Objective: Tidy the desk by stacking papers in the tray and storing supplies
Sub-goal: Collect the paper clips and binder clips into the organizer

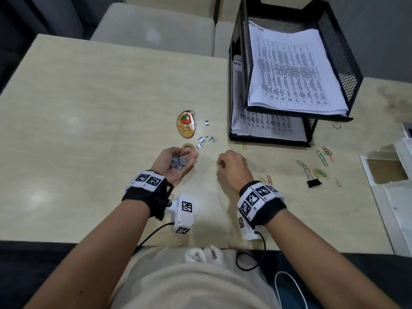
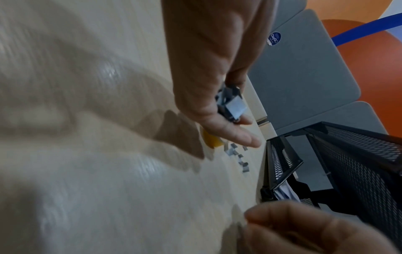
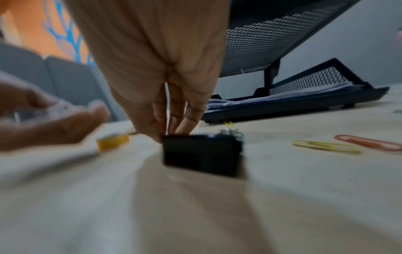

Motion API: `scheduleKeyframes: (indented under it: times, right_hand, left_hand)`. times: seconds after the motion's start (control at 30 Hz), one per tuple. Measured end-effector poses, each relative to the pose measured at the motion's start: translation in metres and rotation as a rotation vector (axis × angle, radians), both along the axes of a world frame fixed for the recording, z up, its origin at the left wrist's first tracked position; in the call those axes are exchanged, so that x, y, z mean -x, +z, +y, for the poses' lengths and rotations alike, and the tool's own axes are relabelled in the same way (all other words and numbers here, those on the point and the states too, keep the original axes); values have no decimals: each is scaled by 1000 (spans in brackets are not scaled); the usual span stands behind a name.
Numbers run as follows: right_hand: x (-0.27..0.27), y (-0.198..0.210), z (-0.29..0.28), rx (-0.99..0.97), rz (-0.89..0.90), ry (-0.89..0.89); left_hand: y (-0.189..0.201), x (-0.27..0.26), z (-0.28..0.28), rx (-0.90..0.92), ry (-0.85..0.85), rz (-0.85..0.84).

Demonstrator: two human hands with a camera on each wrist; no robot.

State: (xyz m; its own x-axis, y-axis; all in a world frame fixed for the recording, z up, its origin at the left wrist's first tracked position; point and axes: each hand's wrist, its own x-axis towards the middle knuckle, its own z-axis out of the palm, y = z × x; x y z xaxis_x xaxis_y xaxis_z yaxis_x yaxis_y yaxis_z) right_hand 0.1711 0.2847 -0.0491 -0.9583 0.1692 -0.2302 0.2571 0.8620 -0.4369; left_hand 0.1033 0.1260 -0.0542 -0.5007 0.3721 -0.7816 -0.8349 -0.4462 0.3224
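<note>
My left hand [image 1: 189, 161] is cupped palm up and holds several grey staple strips [image 1: 178, 162], also seen in the left wrist view as staple strips [image 2: 233, 106] in the left hand [image 2: 228, 127]. More loose staple strips [image 1: 205, 139] lie just beyond it. My right hand [image 1: 223, 163] hovers to the right with its fingers bunched downward. In the right wrist view the right hand's fingertips [image 3: 180, 125] meet the top edge of a blurred black clip-like object [image 3: 200, 154]; whether they grip it is unclear. Printed papers [image 1: 294, 70] fill the two-tier black mesh tray [image 1: 334, 41].
A wooden tag with a strawberry [image 1: 186, 124] and a small yellow tape roll [image 1: 188, 147] lie near the left hand. Coloured paper clips [image 1: 322, 157] and a black binder clip [image 1: 313, 181] are scattered right of the tray. A white compartment box [image 1: 385, 170] stands at the right edge.
</note>
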Motion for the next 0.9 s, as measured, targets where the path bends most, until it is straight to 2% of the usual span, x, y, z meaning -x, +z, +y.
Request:
scheduleKeyframes:
  times: [0.17,0.27,0.33,0.47,0.63,0.8,0.9]
  right_hand:
    - [12,35,-40,427,137,-23]
    - [21,44,-56,487,194,20]
    - [29,42,-52,510,188,-46]
    - [55,19,-19,291,178,-198]
    - [75,-6,-6,47,77,-49]
    - [83,-13,-9,-25,45,18]
    - [78,-14,-3,10,55,-38]
  left_hand:
    - [1,2,3,-102,6,-15]
    - [1,3,10,-103,0,-9]
    - [-1,5,11,-53,-8,-38]
    - [-6,15,-3,49,-110,-80]
    - [-6,28,-14,72,-86,-66]
    - [-2,38,-11,78,-66,-55]
    - [-3,40,-6,62,-7,-80]
